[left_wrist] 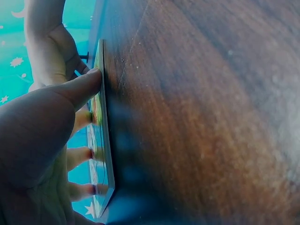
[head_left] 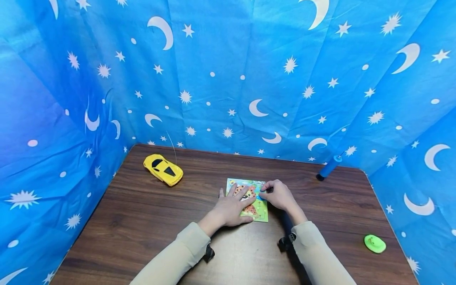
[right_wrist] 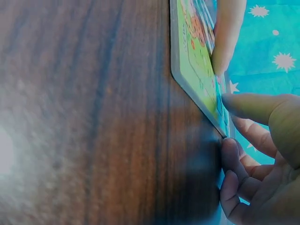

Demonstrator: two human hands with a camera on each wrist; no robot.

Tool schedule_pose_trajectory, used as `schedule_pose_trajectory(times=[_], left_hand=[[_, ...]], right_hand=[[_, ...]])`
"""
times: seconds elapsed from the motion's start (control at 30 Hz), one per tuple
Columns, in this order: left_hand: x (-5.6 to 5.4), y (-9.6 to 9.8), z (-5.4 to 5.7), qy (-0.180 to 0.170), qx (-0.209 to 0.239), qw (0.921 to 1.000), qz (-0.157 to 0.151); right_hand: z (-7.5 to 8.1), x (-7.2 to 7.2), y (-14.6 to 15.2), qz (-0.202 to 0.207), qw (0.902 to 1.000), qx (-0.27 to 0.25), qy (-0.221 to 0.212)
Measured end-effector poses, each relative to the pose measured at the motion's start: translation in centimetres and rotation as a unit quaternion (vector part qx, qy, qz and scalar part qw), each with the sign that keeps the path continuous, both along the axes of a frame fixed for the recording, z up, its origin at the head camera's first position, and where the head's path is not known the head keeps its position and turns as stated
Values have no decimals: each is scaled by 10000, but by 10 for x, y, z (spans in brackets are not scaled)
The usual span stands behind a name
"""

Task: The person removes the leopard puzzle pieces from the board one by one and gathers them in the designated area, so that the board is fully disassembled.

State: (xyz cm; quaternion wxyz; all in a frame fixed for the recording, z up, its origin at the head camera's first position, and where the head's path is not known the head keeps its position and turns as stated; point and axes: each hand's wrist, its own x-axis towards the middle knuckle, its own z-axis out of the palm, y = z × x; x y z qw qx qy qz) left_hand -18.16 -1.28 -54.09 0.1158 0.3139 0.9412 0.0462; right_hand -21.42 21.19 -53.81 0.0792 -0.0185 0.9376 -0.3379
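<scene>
A thin square cartoon jigsaw puzzle (head_left: 264,215) lies on the table, showing a spotted animal on green and light blue. My left hand (head_left: 230,208) lies over it with fingers spread, its fingertips pressing on the picture. In the left wrist view, the left thumb (left_wrist: 89,84) reaches the puzzle's near edge. My right hand (head_left: 281,196) is at the puzzle's right side with curled fingers. Its thumb (right_wrist: 248,105) touches a blue part of the surface, while a bent finger (right_wrist: 229,152) meets the edge at the corner. The palm side of the grip partly hides what lies between the fingertips.
A yellow toy car (head_left: 164,170) with a thin antenna sits at the back left. At the back right lies a blue cylinder (head_left: 329,168) with a black end. A small green hat-shaped thing (head_left: 375,243) is near the right edge. Blue star-patterned cloth (head_left: 221,87) hangs around the table.
</scene>
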Motion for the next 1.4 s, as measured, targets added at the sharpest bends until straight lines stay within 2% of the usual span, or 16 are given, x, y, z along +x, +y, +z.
schedule_pose_trajectory(times=[0.23,0.63,0.9,1.23,1.4], left_hand=[[0,1,-1,-3,11,10000,17],[1,0,-1,51,-83,9999,25],[0,0,-3,88,-174,9998,3],[0,0,-1,42,-177,9998,-48],[1,0,1,44,-193,9998,-61]], right_hand=[[-1,-1,0,58,9998,88,166],[0,0,-3,-5,10000,96,24],[0,0,-4,27,9999,-140,-65],[2,-2,1,482,9976,393,312],[3,-3,5,576,9966,440,400]])
